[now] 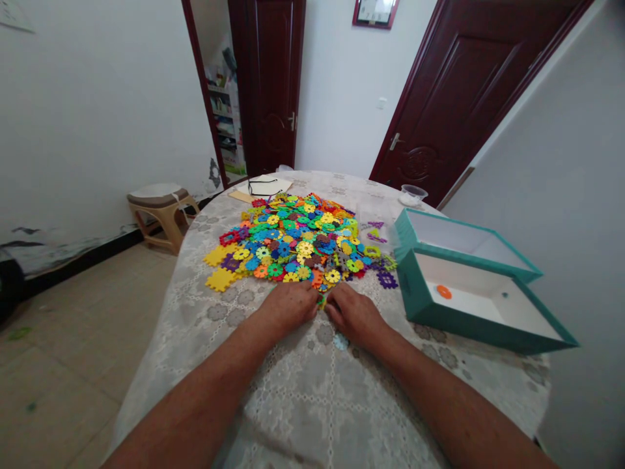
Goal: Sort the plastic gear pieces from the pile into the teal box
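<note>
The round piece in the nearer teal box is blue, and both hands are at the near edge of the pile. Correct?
No: the head view shows the piece in the nearer teal box is orange. The left hand and right hand are at the near edge of the pile.

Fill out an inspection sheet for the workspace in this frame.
Surface: round table under a lace cloth.
Job's things: pile of colourful plastic pieces; small piece between both hands' fingertips.
Clutter: open teal box holding an orange piece; second teal tray; clear bowl; glasses.
Grippers: left hand and right hand rest knuckles-up by the pile's near edge; grip unclear.
Cables: nothing seen.
Surroundings: stool, dark doors.
</note>
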A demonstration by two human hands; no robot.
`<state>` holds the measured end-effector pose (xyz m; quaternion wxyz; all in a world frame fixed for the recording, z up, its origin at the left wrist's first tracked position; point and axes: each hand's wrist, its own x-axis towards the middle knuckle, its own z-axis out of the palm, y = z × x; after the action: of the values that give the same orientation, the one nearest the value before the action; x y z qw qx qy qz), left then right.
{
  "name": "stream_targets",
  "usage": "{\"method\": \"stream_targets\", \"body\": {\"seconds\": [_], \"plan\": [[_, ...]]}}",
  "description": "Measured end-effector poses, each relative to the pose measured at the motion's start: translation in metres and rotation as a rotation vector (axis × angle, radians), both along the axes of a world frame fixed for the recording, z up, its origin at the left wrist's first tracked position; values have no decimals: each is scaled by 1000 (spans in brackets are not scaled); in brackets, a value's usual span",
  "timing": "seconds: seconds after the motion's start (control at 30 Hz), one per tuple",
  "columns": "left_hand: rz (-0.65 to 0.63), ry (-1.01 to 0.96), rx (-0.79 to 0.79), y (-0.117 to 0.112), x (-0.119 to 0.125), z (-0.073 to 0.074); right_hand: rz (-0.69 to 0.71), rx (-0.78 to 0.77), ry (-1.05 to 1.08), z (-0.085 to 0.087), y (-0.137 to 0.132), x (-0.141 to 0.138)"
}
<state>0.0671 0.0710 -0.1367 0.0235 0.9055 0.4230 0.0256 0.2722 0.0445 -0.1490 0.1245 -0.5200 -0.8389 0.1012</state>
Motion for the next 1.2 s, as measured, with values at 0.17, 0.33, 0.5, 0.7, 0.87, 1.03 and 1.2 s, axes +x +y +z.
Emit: {"method": "stream_targets", "body": {"seconds": [0.17, 0.33, 0.5, 0.7, 0.87, 1.03, 1.2], "plan": [[71, -12, 23, 3, 2, -7, 13, 33, -5, 1, -2, 0], [139, -104, -34, 6, -6, -2, 42, 34, -6, 4, -4, -3], [174, -300, -109, 5, -19, 7, 49, 22, -33, 7, -4, -8], [200, -502, -240, 2, -21, 10, 51, -30, 38, 11, -4, -2], [208, -562, -272, -1, -17, 12, 61, -119, 213, 12, -6, 1], [226, -571, -334, -2, -15, 15, 74, -152, 485, 4, -12, -1], [147, -650, -446, -7, -15, 17, 47, -144, 628, -4, -9, -2]]}}
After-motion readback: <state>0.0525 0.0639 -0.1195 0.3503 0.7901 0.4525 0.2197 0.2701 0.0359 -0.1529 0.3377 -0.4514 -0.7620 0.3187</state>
